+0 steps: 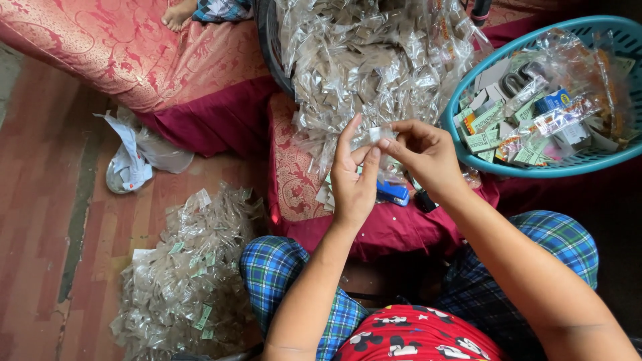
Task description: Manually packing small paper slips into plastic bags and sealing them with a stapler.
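Above the cushion (294, 180), left hand (352, 180) and right hand (422, 155) both pinch a small clear packet (378, 134); best kept taut, edges aligned.

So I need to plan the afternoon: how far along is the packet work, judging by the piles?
Looks partly done, if the floor pile is the finished one. That heap of clear packets with paper slips lies by the knee. In hand: the left hand and right hand pinch one small clear packet between them. Left: a larger mound of clear packets ahead, and the teal basket holds more supplies.
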